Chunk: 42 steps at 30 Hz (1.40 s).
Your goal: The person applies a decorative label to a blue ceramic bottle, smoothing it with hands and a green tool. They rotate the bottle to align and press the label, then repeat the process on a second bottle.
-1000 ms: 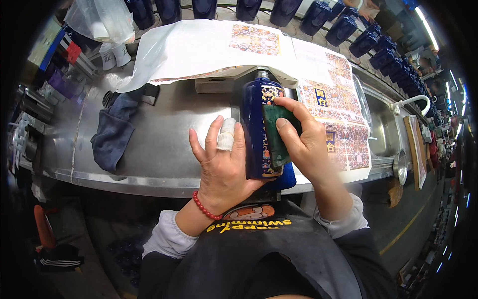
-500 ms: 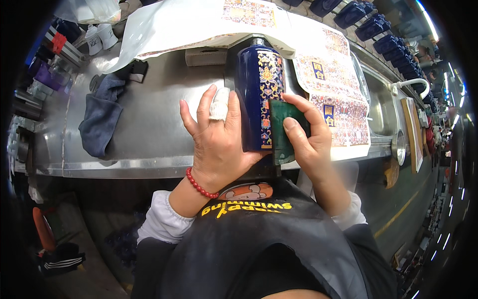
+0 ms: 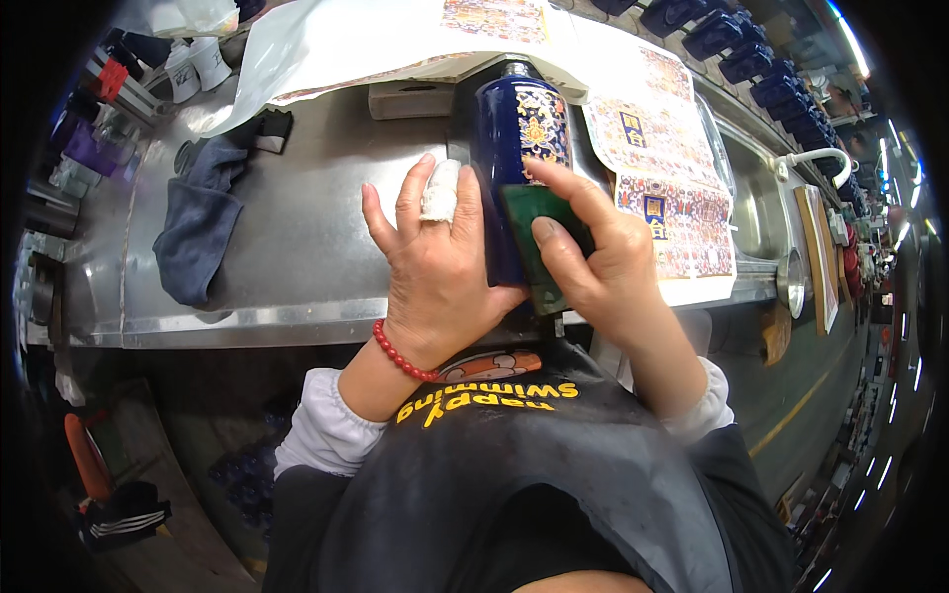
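A dark blue bottle (image 3: 499,133) with a silvery neck lies in front of me, neck pointing away, a colourful floral decal (image 3: 542,124) along its upper face. My right hand (image 3: 603,242) grips a flat dark green squeegee-like pad (image 3: 549,242) between thumb and fingers, its face over the decal's near part, which it hides. My left hand (image 3: 435,262) rests at the bottle's left side near its base, thumb beneath the near end, the other fingers spread and stretched out. A white wrapping covers one of its fingers, and red beads circle the wrist.
Printed decal sheets (image 3: 672,232) lie right of the bottle and across the back. A grey-blue cloth (image 3: 203,222) sits on the steel table (image 3: 306,227) at left. A sink (image 3: 756,217) with a white tap (image 3: 820,158) stands at right. Several blue bottles (image 3: 712,35) line the far right.
My right hand has slid the green pad leftward across the decal and tilted it. My left hand stays by the bottle's base, nearly unmoved.
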{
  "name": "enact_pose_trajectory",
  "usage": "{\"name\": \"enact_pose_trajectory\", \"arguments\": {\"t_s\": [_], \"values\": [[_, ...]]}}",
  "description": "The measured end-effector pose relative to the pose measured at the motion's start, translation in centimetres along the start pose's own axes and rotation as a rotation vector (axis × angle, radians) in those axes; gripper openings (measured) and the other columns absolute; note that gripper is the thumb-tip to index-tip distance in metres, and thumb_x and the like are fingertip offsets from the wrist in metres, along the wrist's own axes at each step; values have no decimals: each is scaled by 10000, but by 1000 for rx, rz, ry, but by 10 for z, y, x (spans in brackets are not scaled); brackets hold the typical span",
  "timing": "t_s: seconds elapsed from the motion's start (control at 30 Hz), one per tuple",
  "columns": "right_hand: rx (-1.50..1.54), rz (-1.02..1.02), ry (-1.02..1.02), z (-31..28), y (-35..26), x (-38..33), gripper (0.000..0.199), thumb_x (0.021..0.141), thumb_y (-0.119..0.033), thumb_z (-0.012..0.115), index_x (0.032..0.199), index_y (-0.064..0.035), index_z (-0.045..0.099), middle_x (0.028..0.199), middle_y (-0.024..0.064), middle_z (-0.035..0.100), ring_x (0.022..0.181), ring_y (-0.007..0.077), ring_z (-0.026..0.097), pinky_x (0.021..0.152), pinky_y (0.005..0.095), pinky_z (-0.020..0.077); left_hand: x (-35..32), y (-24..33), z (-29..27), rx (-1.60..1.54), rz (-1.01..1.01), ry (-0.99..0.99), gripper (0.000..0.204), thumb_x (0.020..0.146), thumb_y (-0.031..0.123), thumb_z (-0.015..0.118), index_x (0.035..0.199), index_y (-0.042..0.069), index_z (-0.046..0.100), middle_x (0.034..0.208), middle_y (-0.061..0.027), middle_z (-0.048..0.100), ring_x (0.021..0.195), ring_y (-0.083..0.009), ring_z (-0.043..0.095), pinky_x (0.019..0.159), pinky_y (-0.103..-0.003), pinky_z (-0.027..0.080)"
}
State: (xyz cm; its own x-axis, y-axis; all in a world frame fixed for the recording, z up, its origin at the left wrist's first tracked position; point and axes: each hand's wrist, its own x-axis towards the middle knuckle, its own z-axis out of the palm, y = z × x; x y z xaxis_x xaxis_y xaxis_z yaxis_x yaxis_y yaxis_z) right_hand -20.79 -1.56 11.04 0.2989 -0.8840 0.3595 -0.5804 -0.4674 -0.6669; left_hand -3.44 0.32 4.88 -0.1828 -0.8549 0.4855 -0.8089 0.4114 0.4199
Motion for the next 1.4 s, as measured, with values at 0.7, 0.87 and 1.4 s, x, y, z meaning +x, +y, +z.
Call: {"name": "enact_pose_trajectory", "arguments": {"t_s": [0.7, 0.87, 1.4], "values": [[553, 364, 81, -6, 39, -29, 190, 956, -115, 704, 1093, 2, 645, 937, 33, 689, 835, 70, 603, 732, 239, 500, -21, -3, 3, -142, 174, -44, 1042, 900, 836, 340, 1563, 34, 365, 1562, -199, 405, 1491, -421, 222, 1176, -649, -29], [461, 373, 49, 3, 50, -30, 256, 970, -176, 688, 1119, 16, 608, 935, 57, 688, 839, 98, 612, 744, 267, 510, -8, -12, 2, -284, -15, -79, 1114, 900, 826, 328, 1601, -30, 196, 1626, -233, 290, 1502, -467, 188, 1151, -697, -12], [510, 387, -21, 6, 54, -25, 307, 963, -226, 690, 1123, 20, 598, 935, 103, 673, 823, 158, 633, 739, 300, 511, 50, -29, 10, -361, -56, -76, 1067, 936, 772, 359, 1579, -68, 219, 1596, -263, 332, 1482, -480, 265, 1165, -684, 94]]}}
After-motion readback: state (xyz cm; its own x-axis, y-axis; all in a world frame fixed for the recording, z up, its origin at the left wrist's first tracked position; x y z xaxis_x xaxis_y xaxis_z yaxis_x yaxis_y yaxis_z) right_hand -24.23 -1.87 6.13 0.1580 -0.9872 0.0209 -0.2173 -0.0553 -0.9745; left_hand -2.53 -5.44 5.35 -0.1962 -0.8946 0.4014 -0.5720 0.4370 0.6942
